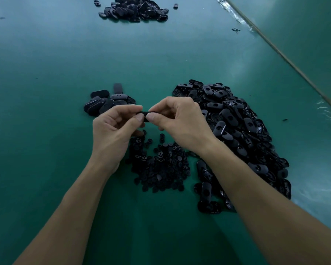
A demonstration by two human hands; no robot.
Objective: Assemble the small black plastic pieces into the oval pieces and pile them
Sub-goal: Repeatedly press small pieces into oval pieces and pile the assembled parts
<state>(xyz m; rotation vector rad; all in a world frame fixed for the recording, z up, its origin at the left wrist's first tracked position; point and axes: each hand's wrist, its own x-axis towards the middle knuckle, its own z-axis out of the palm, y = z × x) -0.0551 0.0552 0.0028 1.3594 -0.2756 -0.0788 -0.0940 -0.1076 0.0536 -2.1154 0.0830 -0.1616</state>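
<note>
Apparently light and stiff, the oval piece (146,116) is pinched at either end by the left hand (115,129) and right hand (182,119); edges give surest hold.

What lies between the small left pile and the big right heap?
Head view: the left hand and right hand, pinching one black piece together above the green table.
</note>
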